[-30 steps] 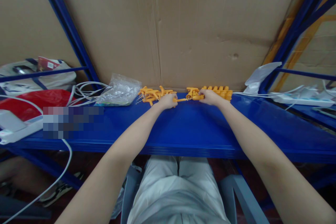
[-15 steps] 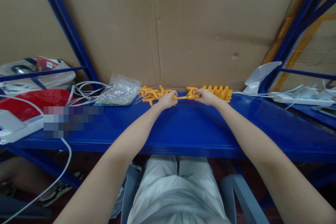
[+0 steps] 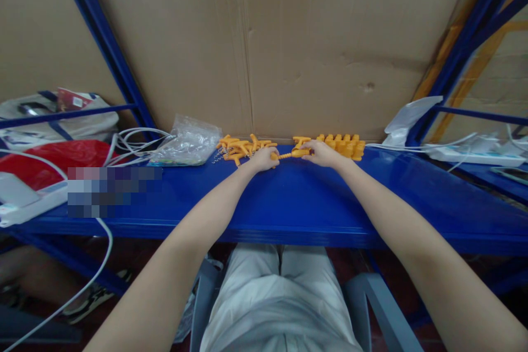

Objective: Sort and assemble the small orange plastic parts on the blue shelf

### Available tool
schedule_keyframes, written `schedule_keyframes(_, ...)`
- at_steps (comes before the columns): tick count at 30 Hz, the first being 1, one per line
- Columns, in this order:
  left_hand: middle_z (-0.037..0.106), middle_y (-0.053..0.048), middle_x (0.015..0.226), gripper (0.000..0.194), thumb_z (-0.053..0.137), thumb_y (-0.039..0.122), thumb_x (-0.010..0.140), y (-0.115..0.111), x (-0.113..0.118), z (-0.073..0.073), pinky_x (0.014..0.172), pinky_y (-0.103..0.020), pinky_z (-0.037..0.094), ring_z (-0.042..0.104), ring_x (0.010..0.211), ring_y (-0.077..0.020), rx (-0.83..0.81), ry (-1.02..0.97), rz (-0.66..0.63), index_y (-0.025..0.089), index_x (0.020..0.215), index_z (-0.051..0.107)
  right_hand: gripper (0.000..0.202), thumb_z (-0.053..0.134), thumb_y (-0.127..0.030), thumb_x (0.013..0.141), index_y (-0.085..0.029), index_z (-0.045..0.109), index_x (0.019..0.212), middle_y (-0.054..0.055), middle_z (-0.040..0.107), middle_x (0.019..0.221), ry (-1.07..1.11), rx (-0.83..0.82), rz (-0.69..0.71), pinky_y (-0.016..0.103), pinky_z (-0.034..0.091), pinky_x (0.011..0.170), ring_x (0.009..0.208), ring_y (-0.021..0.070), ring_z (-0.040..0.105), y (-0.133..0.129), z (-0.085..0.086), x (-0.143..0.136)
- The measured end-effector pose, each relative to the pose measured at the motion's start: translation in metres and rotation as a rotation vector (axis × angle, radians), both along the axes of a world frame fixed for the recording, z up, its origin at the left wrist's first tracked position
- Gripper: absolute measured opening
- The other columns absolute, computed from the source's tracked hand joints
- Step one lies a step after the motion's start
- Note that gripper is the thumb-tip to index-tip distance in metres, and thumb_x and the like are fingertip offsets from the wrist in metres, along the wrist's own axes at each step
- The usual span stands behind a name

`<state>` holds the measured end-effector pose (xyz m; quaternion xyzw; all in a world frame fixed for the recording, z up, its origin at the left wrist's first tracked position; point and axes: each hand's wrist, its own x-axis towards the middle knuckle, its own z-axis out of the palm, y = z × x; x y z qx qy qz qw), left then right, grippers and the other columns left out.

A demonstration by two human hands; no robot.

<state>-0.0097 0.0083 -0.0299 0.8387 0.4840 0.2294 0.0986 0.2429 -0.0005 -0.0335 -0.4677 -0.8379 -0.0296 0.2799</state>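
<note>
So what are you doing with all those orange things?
A person sits at a blue shelf with both arms stretched out. The left hand and right hand each grip one end of a small orange plastic piece, holding it between them just above the shelf. A loose pile of orange parts lies beside the left hand, and a neater row of orange parts sits beside the right. A clear plastic bag and white cables lie further left.

A loose heap of orange plastic pieces [image 3: 241,148] lies left of the left hand's fingers [image 3: 270,153]; a neat row of orange plastic pieces [image 3: 345,144] lies right of the right hand's fingers [image 3: 310,148].
</note>
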Motion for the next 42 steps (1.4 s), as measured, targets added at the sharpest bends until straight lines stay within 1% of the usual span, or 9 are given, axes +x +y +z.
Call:
schedule_keyframes(7, 0.072, -0.005, 0.095, 0.026, 0.068, 0.021, 0.080, 0.003, -0.001, -0.001, 0.086, -0.036, 0.054, 0.069, 0.091, -0.0242, 0.112, -0.013, -0.029, 0.021, 0.105, 0.064, 0.030, 0.072, -0.018, 0.084, -0.024, 0.078, 0.112, 0.008, 0.077, 0.116, 0.038, 0.021, -0.001, 0.051, 0.052, 0.106, 0.111, 0.0282, 0.072, -0.002, 0.002, 0.000)
schedule_keyframes(17, 0.072, -0.004, 0.096, 0.031, 0.068, 0.028, 0.086, 0.010, -0.003, -0.007, 0.093, -0.043, 0.054, 0.070, 0.096, -0.0261, 0.163, 0.094, -0.031, 0.024, 0.115, 0.058, 0.045, 0.080, -0.015, 0.078, -0.019, 0.070, 0.122, 0.009, 0.076, 0.116, 0.320, -0.260, 0.005, 0.039, 0.061, 0.092, 0.095, 0.0197, 0.074, -0.006, 0.009, 0.013)
schedule_keyframes(20, 0.073, -0.007, 0.102, 0.032, 0.067, 0.028, 0.087, 0.009, -0.003, -0.007, 0.095, -0.045, 0.053, 0.070, 0.101, -0.0287, 0.162, 0.103, -0.032, 0.023, 0.117, 0.060, 0.036, 0.079, -0.015, 0.080, -0.018, 0.069, 0.114, 0.010, 0.076, 0.113, 0.461, -0.330, 0.015, 0.039, 0.061, 0.092, 0.094, 0.0190, 0.074, -0.007, 0.011, 0.015)
schedule_keyframes(24, 0.073, -0.008, 0.104, 0.032, 0.068, 0.028, 0.087, 0.008, -0.003, -0.006, 0.097, -0.046, 0.053, 0.070, 0.102, -0.0290, 0.155, 0.096, -0.038, 0.022, 0.118, 0.061, 0.008, 0.073, -0.024, 0.091, -0.018, 0.070, 0.094, 0.009, 0.077, 0.092, 0.569, -0.512, 0.002, 0.042, 0.062, 0.092, 0.083, 0.0204, 0.075, -0.014, 0.011, 0.009)
schedule_keyframes(28, 0.073, -0.008, 0.103, 0.032, 0.068, 0.029, 0.088, 0.009, -0.003, -0.006, 0.096, -0.045, 0.053, 0.071, 0.101, -0.0280, 0.150, 0.098, -0.040, 0.021, 0.118, 0.061, 0.035, 0.062, -0.043, 0.100, -0.018, 0.064, 0.076, 0.011, 0.073, 0.079, 0.671, -0.628, -0.053, 0.044, 0.062, 0.087, 0.074, 0.0210, 0.074, -0.021, 0.009, 0.000)
schedule_keyframes(32, 0.073, -0.008, 0.100, 0.033, 0.067, 0.029, 0.088, 0.010, -0.004, -0.006, 0.094, -0.045, 0.054, 0.071, 0.098, -0.0277, 0.158, 0.106, -0.051, 0.020, 0.119, 0.060, 0.043, 0.053, -0.054, 0.103, -0.019, 0.062, 0.079, 0.012, 0.074, 0.079, 0.697, -0.659, -0.098, 0.040, 0.063, 0.081, 0.075, 0.0210, 0.075, -0.025, 0.010, -0.003)
schedule_keyframes(36, 0.073, -0.005, 0.094, 0.032, 0.067, 0.030, 0.087, 0.012, -0.004, -0.007, 0.092, -0.044, 0.055, 0.071, 0.095, -0.0262, 0.158, 0.104, -0.054, 0.022, 0.118, 0.060, 0.016, 0.063, -0.034, 0.100, -0.021, 0.064, 0.108, 0.007, 0.076, 0.084, 0.721, -0.744, -0.061, 0.030, 0.062, 0.076, 0.076, 0.0175, 0.075, -0.030, 0.015, 0.001)
schedule_keyframes(38, 0.073, -0.005, 0.093, 0.032, 0.067, 0.031, 0.088, 0.012, -0.004, -0.008, 0.092, -0.043, 0.055, 0.071, 0.094, -0.0264, 0.157, 0.104, -0.051, 0.022, 0.118, 0.060, 0.024, 0.068, -0.021, 0.096, -0.022, 0.061, 0.119, 0.004, 0.076, 0.085, 0.736, -0.748, -0.034, 0.026, 0.061, 0.072, 0.073, 0.0154, 0.074, -0.031, 0.016, 0.003)
schedule_keyframes(42, 0.073, -0.005, 0.095, 0.031, 0.068, 0.031, 0.087, 0.013, -0.005, -0.008, 0.092, -0.042, 0.054, 0.071, 0.095, -0.0263, 0.174, 0.104, -0.037, 0.023, 0.117, 0.060, 0.011, 0.069, -0.026, 0.096, -0.020, 0.063, 0.102, 0.004, 0.074, 0.079, 0.709, -0.719, -0.015, 0.024, 0.059, 0.068, 0.066, 0.0137, 0.071, -0.029, 0.013, 0.002)
